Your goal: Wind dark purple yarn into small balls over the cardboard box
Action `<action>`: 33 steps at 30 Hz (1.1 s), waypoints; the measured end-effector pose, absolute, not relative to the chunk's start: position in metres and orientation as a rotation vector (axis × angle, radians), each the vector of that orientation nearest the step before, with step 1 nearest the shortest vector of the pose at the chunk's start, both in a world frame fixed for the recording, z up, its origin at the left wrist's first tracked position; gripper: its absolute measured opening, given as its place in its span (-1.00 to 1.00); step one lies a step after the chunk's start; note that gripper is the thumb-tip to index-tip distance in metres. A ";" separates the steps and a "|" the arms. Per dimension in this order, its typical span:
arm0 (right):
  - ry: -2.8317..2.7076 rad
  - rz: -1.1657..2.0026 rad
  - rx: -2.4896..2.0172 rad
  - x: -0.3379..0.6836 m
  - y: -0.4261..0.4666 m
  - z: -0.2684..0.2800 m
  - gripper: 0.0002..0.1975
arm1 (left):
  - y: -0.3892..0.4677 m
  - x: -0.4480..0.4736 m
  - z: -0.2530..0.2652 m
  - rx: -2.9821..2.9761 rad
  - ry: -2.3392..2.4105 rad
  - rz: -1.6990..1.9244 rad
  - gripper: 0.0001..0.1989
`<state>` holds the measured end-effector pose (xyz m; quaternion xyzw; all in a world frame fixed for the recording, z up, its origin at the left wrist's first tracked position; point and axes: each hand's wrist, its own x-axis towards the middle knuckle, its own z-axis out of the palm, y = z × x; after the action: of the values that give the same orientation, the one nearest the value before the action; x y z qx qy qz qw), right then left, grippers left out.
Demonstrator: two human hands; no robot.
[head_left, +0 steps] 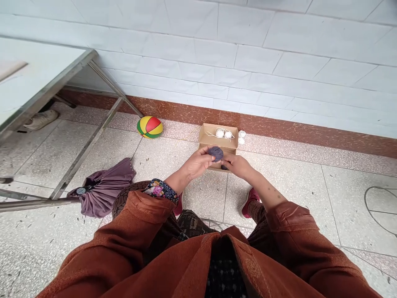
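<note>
My left hand point(200, 162) is closed on a dark grey-blue ball of yarn point(216, 153), thumb on its near side. Beside it, my right hand point(238, 164) has its fingers pinched together close to the ball; whatever they pinch is too small to make out. Under both hands stands an open cardboard box point(203, 135) on the floor. White yarn balls point(220, 133) with loose strands lie in its far part. A dark piece point(224, 167) shows in the near part below my right fingers, mostly hidden.
More white yarn balls point(242, 137) lie right of the box by the wall. A colourful ball point(150, 127) sits near a metal-framed table point(89, 56) at left. A folded purple umbrella point(105, 186) lies on the floor. A wire loop point(369, 210) is at far right.
</note>
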<state>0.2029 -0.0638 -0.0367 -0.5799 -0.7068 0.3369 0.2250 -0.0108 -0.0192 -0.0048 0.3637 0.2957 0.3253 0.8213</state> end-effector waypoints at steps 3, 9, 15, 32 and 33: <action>-2.034 0.941 -1.487 0.200 -0.066 -0.033 -0.77 | -0.009 -0.014 -0.016 0.683 0.774 0.772 -0.64; -2.160 1.118 -1.086 0.192 -0.072 -0.011 -0.73 | -0.003 -0.013 -0.036 0.736 0.962 0.765 -0.74; -1.880 1.012 -1.180 0.199 -0.065 0.002 -0.71 | -0.022 0.000 -0.042 1.084 0.881 0.531 -0.54; -1.888 0.754 -1.713 0.213 -0.060 -0.036 -0.81 | -0.021 -0.004 -0.022 0.752 0.559 0.520 -0.51; -1.918 0.770 -1.701 0.212 -0.061 -0.036 -0.82 | -0.019 -0.005 -0.023 0.738 0.576 0.546 -0.53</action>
<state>0.2120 -0.0613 -0.0362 -0.6184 -0.6972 0.2800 0.2303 -0.0048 -0.0187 -0.0230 0.3513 0.2741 0.2596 0.8568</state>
